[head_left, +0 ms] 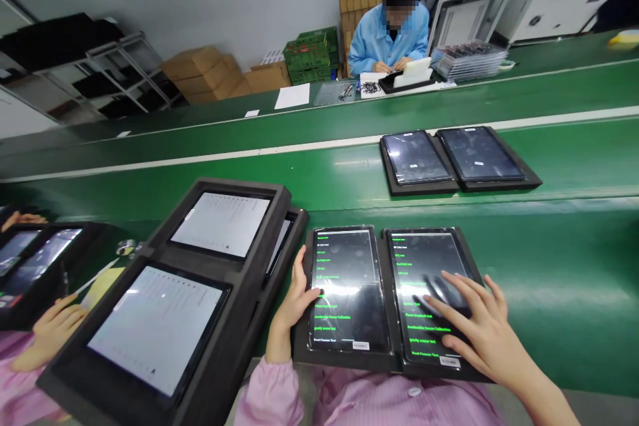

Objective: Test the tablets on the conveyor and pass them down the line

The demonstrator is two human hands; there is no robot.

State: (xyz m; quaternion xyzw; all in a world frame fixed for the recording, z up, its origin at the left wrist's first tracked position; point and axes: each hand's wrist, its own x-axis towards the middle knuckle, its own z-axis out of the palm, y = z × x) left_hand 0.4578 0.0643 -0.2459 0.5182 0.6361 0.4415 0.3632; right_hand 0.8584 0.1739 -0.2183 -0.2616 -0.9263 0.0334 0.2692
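Two tablets lie side by side in a black foam tray in front of me. Both screens list tests in green and white text on black. My left hand [294,296] is at the left edge of the left tablet [348,313], its thumb reaching over the screen and its fingers extended along the tray's side. Spread fingers of my right hand [482,323] hover over or touch the right tablet [412,259]; contact is hard to tell. Part of the foam tray [394,363] shows below and between the tablets.
At left, a foam tray [207,269] with two white-screened tablets sits stacked on another. Two dark tablets [414,156] in trays rest on the green bench [329,176]. A co-worker's hand [54,329] is far left; a person in blue [389,40] sits opposite.
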